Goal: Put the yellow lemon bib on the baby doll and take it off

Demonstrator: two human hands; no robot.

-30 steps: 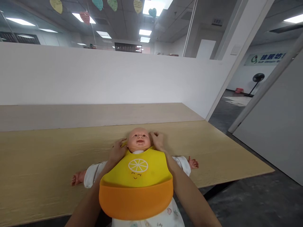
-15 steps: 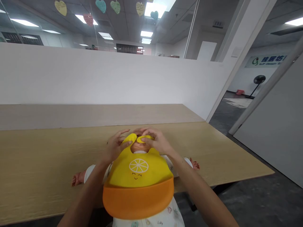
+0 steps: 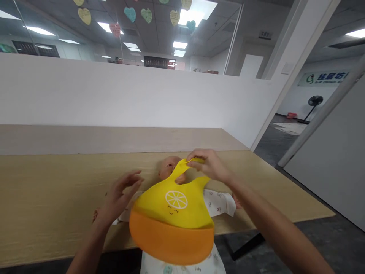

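Indoor light, fairly even, from overhead ceiling panels [image 3: 201,9]; the largest blown white. It catches the back of my right hand [image 3: 210,163]. Faint, soft shadows on the table [image 3: 51,194]; floor [image 3: 343,249] dim. I see wide-angle stretch at the edges; distant sign [image 3: 325,78] lettering soft.

One head-worn camera looks forward and down over a nearby table [image 3: 51,194] toward a white wall [image 3: 114,97].

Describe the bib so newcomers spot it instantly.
At the wooden table's edge lies a doll in white clothes. Over its chest, a strap in the right hand, is the bib, set apart from the white clothes by its yellow top and orange pocket.
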